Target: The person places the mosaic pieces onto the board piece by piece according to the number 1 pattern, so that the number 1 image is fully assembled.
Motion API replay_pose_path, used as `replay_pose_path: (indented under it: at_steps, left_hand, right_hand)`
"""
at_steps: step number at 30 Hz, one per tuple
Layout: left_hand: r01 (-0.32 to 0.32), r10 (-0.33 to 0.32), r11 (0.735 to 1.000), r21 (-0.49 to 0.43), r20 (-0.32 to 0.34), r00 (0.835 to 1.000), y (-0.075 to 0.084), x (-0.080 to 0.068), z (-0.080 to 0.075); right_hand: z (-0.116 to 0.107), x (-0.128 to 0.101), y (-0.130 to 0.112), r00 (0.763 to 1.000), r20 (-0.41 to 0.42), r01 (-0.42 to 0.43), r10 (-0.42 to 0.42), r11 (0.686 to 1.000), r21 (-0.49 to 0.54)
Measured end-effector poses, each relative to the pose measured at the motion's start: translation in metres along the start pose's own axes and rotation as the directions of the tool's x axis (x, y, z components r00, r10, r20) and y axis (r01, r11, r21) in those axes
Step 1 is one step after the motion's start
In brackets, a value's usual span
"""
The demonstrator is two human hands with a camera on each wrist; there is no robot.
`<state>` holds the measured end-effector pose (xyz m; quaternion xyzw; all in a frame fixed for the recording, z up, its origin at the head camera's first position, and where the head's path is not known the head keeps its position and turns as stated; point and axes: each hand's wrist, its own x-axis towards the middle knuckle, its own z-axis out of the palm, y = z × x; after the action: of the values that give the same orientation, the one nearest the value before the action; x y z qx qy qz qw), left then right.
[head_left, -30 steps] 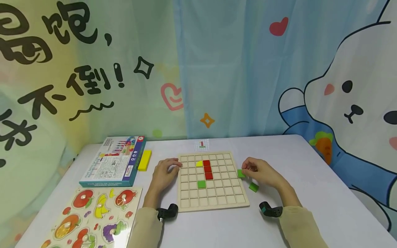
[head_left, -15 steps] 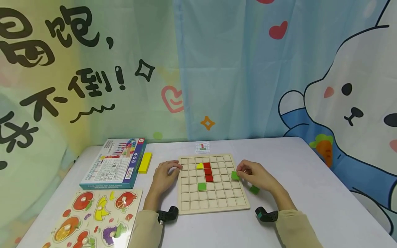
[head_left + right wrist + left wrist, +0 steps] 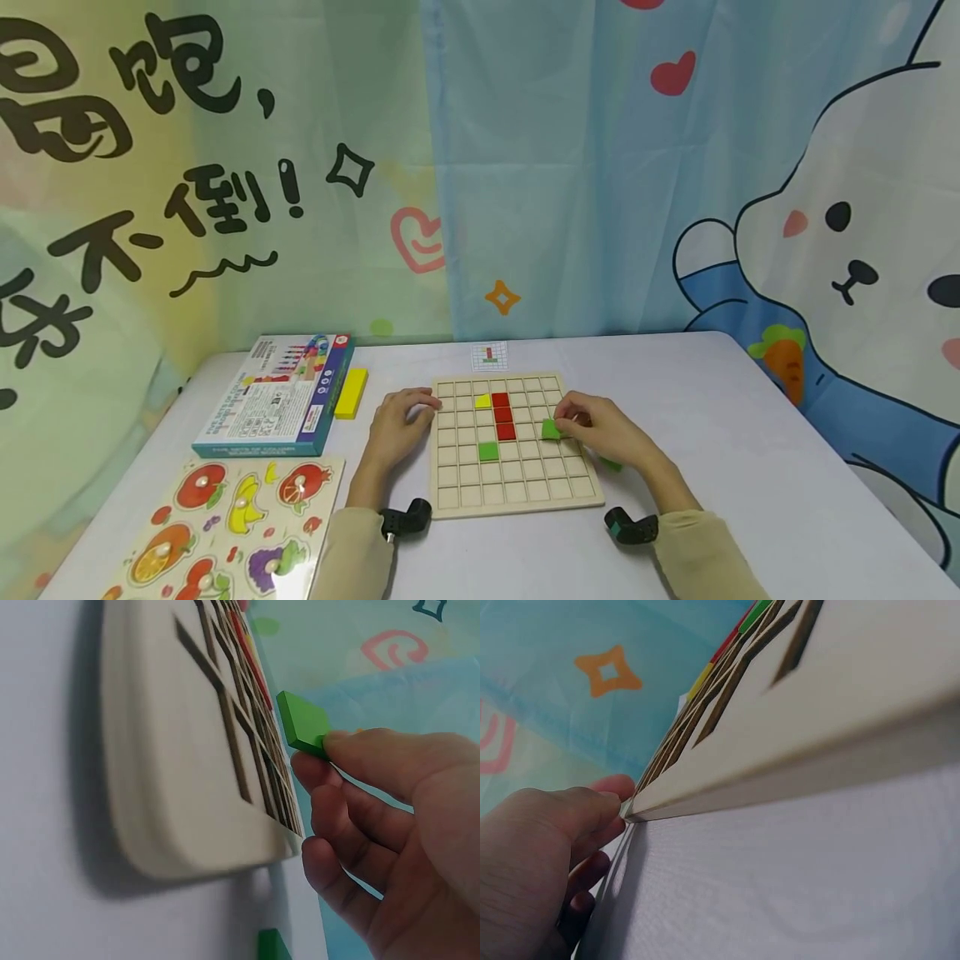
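Note:
A wooden grid board (image 3: 517, 492) lies on the table. Three red square tiles (image 3: 502, 416) stand in a column on it, with a yellow tile (image 3: 482, 402) left of the topmost and a green tile (image 3: 488, 451) lower left. At the board's left edge rests my left hand (image 3: 401, 425), its fingertips touching the rim in the left wrist view. My right hand (image 3: 603, 425) pinches another green square tile (image 3: 304, 724) between thumb and index finger, held over the board's right part. One more green tile (image 3: 611, 463) lies on the table, partly hidden by the right hand.
A flat box (image 3: 270, 400) and a yellow block (image 3: 351, 393) are at the back left. In front of the box lies a fruit picture board (image 3: 225, 533). A small pattern card (image 3: 490, 356) sits behind the grid board, before a printed curtain (image 3: 525, 167).
My right hand has carried the green tile leftward, from beside the board's right edge to above its right columns. The left hand stays at the left edge. The head view shifted slightly.

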<state>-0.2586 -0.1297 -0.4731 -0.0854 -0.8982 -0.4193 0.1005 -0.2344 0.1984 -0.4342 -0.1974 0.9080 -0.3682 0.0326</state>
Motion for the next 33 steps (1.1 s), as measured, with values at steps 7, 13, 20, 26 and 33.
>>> replay_pose_path:
  at_steps: [7,13,20,26,33]
  left_hand:
    - [-0.002,0.002,1.0,0.001,0.0,1.0,0.0,-0.001,0.001]
    - [-0.001,0.001,1.0,0.002,0.009,1.0,0.0,-0.001,0.001]
    - [-0.007,0.007,1.0,0.008,0.007,1.0,-0.001,0.001,-0.001]
    - [-0.017,0.017,1.0,0.006,0.008,1.0,-0.001,0.003,-0.001]
    - [-0.012,0.012,1.0,0.006,0.016,1.0,-0.003,0.002,-0.001]
  right_hand:
    - [0.007,0.001,-0.005,1.0,-0.007,-0.004,0.004,1.0,0.005]
    - [0.011,0.002,-0.009,1.0,0.012,0.006,-0.007,0.999,0.038]
    - [0.018,0.006,-0.02,0.998,0.04,0.052,-0.054,0.998,0.033]
    - [0.024,0.008,-0.025,0.997,0.041,0.063,-0.063,0.998,0.014]
    - [0.032,0.008,-0.031,0.996,0.045,0.071,-0.072,0.997,0.016]
